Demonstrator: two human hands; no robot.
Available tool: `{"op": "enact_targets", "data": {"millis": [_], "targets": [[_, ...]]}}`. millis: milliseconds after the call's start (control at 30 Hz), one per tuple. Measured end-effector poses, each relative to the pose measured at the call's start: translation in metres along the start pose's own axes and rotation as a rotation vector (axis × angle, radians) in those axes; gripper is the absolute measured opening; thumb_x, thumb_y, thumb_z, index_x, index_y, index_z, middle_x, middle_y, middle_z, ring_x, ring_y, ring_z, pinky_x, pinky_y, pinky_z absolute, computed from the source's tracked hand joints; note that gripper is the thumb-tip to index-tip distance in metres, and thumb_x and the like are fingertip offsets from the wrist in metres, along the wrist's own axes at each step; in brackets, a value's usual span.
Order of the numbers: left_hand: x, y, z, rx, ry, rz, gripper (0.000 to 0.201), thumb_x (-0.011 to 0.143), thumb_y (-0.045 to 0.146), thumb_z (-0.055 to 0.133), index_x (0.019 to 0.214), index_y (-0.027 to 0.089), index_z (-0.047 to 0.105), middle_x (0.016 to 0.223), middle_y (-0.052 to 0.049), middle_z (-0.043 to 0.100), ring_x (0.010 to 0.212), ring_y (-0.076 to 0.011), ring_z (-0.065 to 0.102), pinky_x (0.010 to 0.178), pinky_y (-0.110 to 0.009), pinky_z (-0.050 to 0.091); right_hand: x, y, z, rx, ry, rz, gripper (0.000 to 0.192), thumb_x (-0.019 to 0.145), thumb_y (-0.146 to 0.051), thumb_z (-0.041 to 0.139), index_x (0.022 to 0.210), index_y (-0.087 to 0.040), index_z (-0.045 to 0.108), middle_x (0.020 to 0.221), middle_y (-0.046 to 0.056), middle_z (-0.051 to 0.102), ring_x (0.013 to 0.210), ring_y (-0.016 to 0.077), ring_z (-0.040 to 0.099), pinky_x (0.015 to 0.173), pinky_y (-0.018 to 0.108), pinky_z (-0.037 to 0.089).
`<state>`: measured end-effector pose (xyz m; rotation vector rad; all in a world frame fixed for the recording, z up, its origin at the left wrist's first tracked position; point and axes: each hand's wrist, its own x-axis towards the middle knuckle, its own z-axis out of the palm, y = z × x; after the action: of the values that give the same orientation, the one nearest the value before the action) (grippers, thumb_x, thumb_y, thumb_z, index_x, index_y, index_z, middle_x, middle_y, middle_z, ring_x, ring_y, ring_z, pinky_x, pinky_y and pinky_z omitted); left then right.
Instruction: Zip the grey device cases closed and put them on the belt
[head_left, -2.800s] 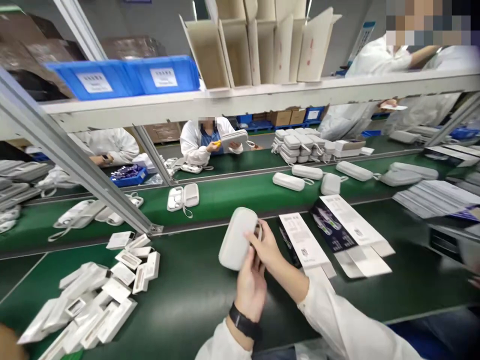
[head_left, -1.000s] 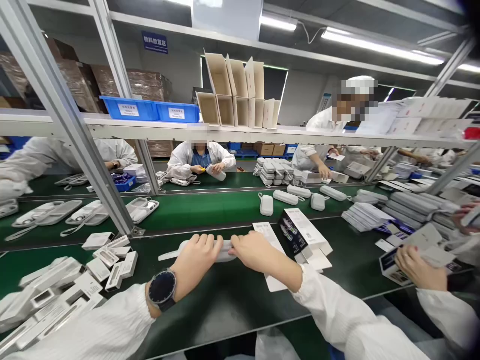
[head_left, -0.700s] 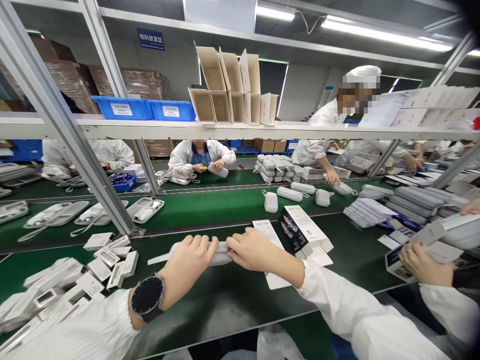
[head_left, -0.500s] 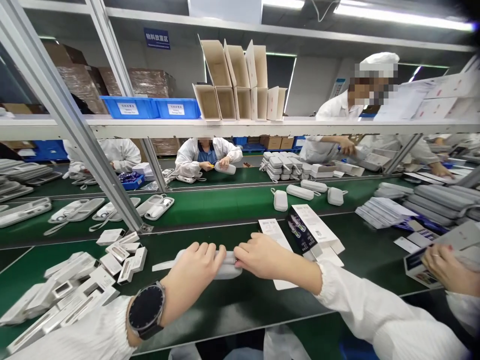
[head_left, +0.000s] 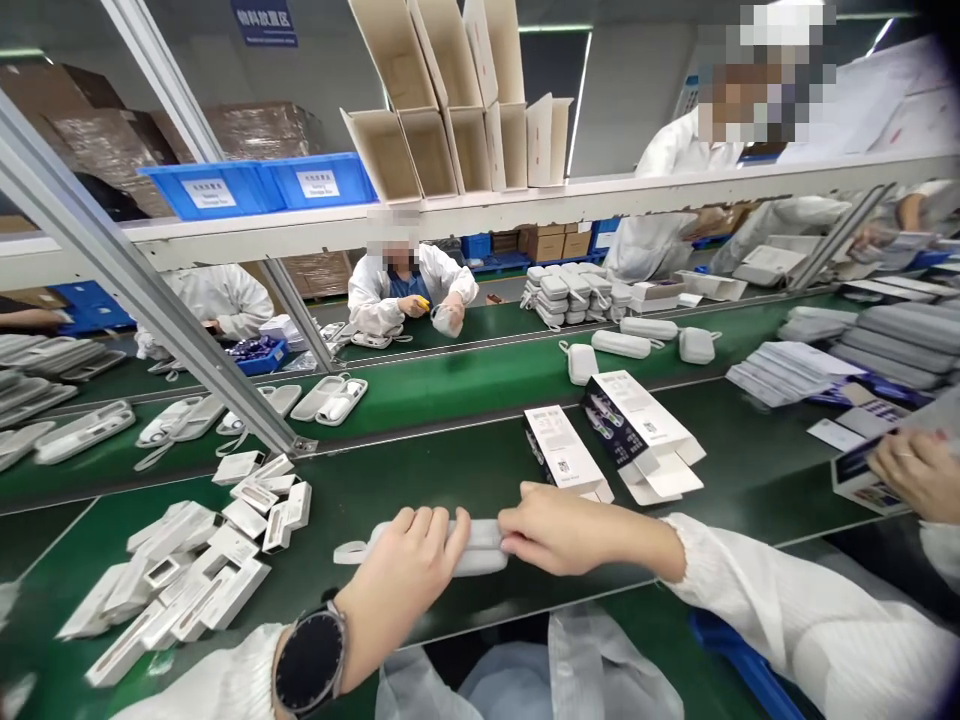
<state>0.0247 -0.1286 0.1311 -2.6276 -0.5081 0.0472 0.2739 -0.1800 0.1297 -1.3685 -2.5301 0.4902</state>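
A grey zip-up case [head_left: 480, 562] lies lengthwise on the green bench, closed or nearly so, its strap loop sticking out at the left end. My left hand [head_left: 420, 550] is wrapped over the case from above, with a black watch on that wrist. At the right end of the case, my right hand [head_left: 551, 530] pinches its edge; whether a zip pull sits between those fingertips is hidden. Just beyond my right hand lie a flat white printed box [head_left: 566, 455] and a box with open flaps [head_left: 649, 440].
Small white boxes [head_left: 202, 570] are heaped at the left. Open cases [head_left: 337, 398] and closed grey cases [head_left: 622, 343] rest on the belt behind. A metal post [head_left: 187, 290] and an overhead shelf [head_left: 480, 215] cross the view. A co-worker's hand [head_left: 915, 465] holds a box at right.
My view has tipped down and turned slightly, so the scene has shifted. My right hand stays at the case's right end, and my left hand keeps its hold.
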Motion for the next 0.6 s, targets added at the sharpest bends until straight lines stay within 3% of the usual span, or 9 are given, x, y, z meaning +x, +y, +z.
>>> {"op": "enact_targets", "data": {"millis": [100,200,300,400,467,600], "targets": [[-0.008,-0.012,-0.001,-0.105,0.012,-0.053,0.058,0.075,0.011,0.061,0.133,0.016,0.052,0.099,-0.010,0.064,0.080,-0.0274,0.062,0.069,-0.041,0.046,-0.004,0.018,0.019,0.301,0.055,0.003,0.027,0.097,-0.026,0.052,0.071,-0.020,0.050,0.057,-0.006,0.043,0.058,0.0115,0.037,0.073,0.029,0.036],[-0.018,-0.026,0.003,-0.298,0.117,-0.111,0.059,0.072,0.015,0.066,0.129,0.019,0.052,0.109,-0.010,0.067,0.088,-0.0273,0.063,0.075,-0.041,0.049,0.003,0.033,0.059,0.777,0.075,0.028,0.034,0.096,-0.041,0.056,0.072,-0.018,0.049,0.058,-0.006,0.043,0.055,0.0085,0.036,0.062,0.025,0.036],[-0.028,-0.030,0.019,-0.583,0.199,-0.195,0.060,0.069,0.022,0.075,0.124,0.023,0.053,0.111,-0.007,0.069,0.093,-0.0264,0.066,0.080,-0.039,0.052,0.019,0.033,0.111,1.319,0.048,0.036,0.044,0.089,-0.057,0.065,0.074,-0.018,0.049,0.056,-0.006,0.045,0.050,0.0072,0.039,0.049,0.022,0.030],[-0.031,-0.022,0.046,-0.949,0.218,-0.318,0.071,0.059,0.031,0.086,0.122,0.025,0.054,0.109,-0.005,0.070,0.090,-0.0254,0.068,0.077,-0.035,0.055,0.037,0.017,0.154,1.612,0.089,-0.014,0.047,0.081,-0.056,0.075,0.072,-0.016,0.052,0.053,-0.007,0.044,0.046,0.0051,0.038,0.047,0.021,0.029],[-0.028,-0.011,0.068,-1.189,0.333,-0.458,0.073,0.053,0.034,0.091,0.117,0.022,0.058,0.102,-0.005,0.071,0.083,-0.0255,0.068,0.072,-0.035,0.056,0.048,0.005,0.172,1.703,0.129,-0.008,0.048,0.078,-0.056,0.078,0.070,-0.016,0.053,0.051,-0.007,0.045,0.045,0.0045,0.037,0.047,0.021,0.027],[-0.012,0.013,0.105,-1.671,0.778,-0.920,0.063,0.052,0.042,0.092,0.102,0.014,0.063,0.088,-0.006,0.070,0.074,-0.0222,0.065,0.068,-0.033,0.054,0.062,-0.005,0.182,1.736,0.300,0.107,0.049,0.078,-0.058,0.077,0.071,-0.016,0.052,0.051,-0.007,0.048,0.045,0.0040,0.035,0.047,0.021,0.022]]}}
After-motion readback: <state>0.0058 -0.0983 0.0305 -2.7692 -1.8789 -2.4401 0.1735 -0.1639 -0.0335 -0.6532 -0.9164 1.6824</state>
